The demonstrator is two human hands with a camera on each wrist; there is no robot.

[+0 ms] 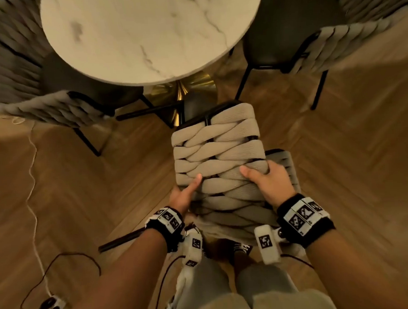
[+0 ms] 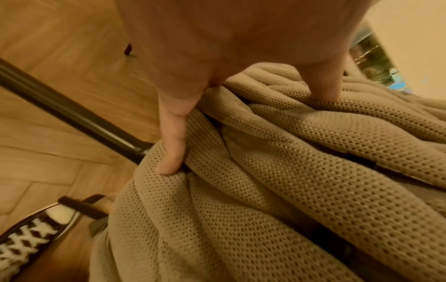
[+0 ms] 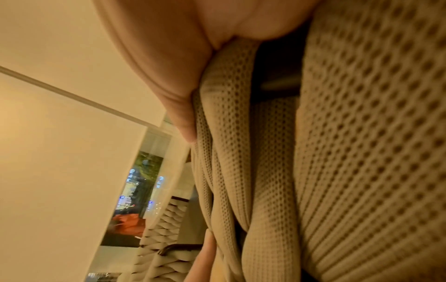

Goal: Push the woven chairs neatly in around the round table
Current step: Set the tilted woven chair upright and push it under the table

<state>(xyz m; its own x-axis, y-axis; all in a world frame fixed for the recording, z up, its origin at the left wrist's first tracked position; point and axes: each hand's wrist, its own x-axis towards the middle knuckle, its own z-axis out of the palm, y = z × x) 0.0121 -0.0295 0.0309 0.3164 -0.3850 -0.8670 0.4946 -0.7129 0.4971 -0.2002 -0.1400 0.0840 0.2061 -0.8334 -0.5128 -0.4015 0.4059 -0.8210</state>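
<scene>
The woven chair stands in front of me, its beige braided back towards me and its dark seat end near the round marble table. My left hand holds the back's left edge, thumb on top. In the left wrist view a finger tucks between the mesh bands. My right hand grips the right edge, fingers curled over a band. Close up, the right hand wraps the woven band. Two more woven chairs flank the table, one left and one right.
The table's gold pedestal base lies just beyond the held chair. Black chair legs stick out on the herringbone wood floor. A white cable and a dark cable run to a plug block at lower left. My feet are beneath the chair back.
</scene>
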